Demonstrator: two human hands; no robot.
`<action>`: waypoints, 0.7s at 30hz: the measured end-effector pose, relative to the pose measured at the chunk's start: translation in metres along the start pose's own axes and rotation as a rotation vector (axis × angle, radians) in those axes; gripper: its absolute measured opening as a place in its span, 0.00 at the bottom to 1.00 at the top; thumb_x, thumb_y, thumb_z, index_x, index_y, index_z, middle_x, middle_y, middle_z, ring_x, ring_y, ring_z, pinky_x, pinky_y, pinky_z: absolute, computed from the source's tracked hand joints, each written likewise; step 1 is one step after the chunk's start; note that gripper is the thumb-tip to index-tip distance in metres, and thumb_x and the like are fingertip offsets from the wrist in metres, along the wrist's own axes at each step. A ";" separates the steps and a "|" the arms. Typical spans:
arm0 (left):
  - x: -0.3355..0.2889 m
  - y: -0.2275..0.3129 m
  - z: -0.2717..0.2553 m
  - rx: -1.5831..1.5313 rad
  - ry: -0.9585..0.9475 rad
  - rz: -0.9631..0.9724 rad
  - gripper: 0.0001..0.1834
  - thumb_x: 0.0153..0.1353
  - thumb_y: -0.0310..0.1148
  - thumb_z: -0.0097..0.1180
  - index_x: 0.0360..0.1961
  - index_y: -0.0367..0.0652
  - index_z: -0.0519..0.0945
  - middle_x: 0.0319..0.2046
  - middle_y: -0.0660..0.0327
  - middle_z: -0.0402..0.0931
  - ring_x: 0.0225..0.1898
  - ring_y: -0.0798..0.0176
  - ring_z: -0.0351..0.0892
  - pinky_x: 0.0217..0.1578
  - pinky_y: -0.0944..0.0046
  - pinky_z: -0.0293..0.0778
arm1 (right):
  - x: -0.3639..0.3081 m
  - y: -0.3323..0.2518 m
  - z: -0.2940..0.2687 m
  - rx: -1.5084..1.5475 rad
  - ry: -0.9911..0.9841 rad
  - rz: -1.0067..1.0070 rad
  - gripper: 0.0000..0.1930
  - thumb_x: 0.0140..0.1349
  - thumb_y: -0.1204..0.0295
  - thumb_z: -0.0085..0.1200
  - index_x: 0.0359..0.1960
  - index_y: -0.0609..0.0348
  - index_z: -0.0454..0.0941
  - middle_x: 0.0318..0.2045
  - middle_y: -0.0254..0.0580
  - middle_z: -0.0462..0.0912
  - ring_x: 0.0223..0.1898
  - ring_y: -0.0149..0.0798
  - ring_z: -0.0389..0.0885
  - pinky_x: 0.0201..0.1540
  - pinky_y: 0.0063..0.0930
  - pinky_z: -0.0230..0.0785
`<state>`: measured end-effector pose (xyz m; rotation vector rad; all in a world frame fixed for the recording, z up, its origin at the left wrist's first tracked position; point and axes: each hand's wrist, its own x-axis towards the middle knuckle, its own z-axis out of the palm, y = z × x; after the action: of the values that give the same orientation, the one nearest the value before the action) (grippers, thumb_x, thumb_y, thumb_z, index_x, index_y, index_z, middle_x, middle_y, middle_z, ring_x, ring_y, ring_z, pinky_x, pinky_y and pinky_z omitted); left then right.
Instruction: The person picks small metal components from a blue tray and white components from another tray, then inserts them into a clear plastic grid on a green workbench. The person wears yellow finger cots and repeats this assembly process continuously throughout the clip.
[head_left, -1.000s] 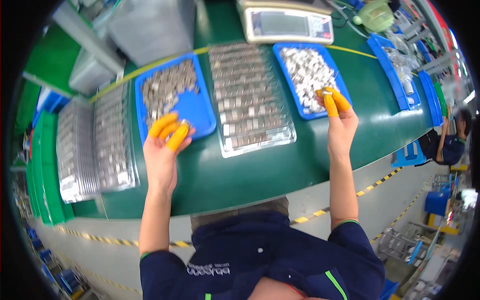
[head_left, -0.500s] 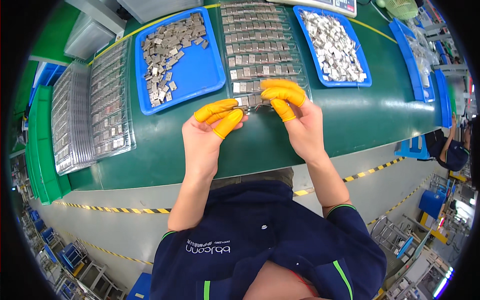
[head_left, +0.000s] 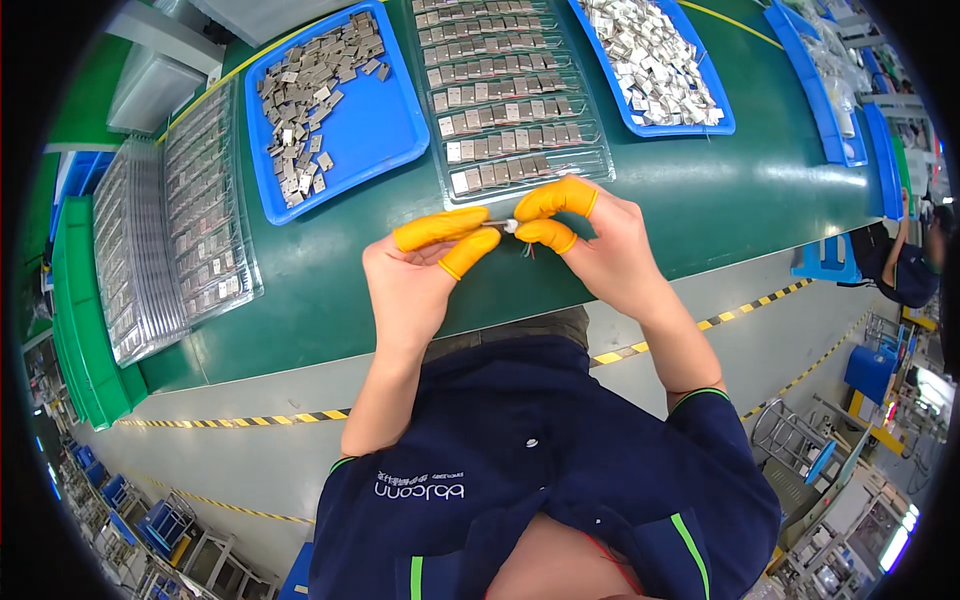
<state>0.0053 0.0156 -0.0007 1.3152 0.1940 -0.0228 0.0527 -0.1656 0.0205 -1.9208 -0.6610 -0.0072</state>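
Observation:
Over the green bench, in front of a clear plastic blister tray (head_left: 530,190), my two hands meet at the fingertips, both in yellow finger cots. My left hand (head_left: 415,275) is closed in a pinch on a small flat metal piece (head_left: 495,223), mostly hidden by the fingers. Opposite it, my right hand (head_left: 600,250) pinches a small white part (head_left: 511,226) with thin wires (head_left: 528,251) hanging below. The two parts meet end to end; whether they are joined I cannot tell. Rows of metal pieces with wires fill the tray.
A blue tray (head_left: 385,130) of loose metal pieces lies left of the blister tray. Another blue tray (head_left: 690,128) with small white parts stands right. Stacked blister trays (head_left: 140,250) and a green bin (head_left: 85,310) occupy the far left. A person (head_left: 912,275) sits at far right.
Both hands have drawn back from the front row of the blister tray toward me. The white part and hanging wires now show between the fingertips. The view has shifted slightly.

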 end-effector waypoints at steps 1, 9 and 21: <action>-0.002 -0.002 0.000 0.029 -0.016 0.008 0.15 0.51 0.20 0.62 0.41 0.28 0.78 0.35 0.52 0.80 0.35 0.59 0.82 0.39 0.66 0.79 | 0.000 -0.003 -0.002 0.015 -0.021 0.012 0.09 0.51 0.81 0.60 0.36 0.64 0.77 0.32 0.41 0.82 0.34 0.37 0.81 0.39 0.25 0.72; -0.007 -0.002 -0.006 -0.360 -0.289 -0.178 0.13 0.51 0.16 0.60 0.40 0.28 0.79 0.34 0.51 0.81 0.35 0.60 0.82 0.39 0.64 0.79 | -0.009 0.009 0.001 0.729 -0.146 0.413 0.16 0.43 0.81 0.67 0.35 0.71 0.78 0.35 0.43 0.80 0.36 0.36 0.80 0.41 0.28 0.75; -0.005 -0.012 0.031 -0.201 0.009 -0.085 0.14 0.54 0.18 0.58 0.43 0.28 0.77 0.38 0.51 0.79 0.37 0.61 0.81 0.38 0.65 0.79 | -0.027 0.007 0.009 0.279 0.205 0.272 0.10 0.51 0.78 0.63 0.37 0.62 0.82 0.35 0.40 0.82 0.38 0.34 0.80 0.43 0.25 0.71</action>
<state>0.0029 -0.0179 -0.0038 1.1064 0.2535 -0.0678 0.0301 -0.1721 0.0028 -1.6974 -0.2459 0.0561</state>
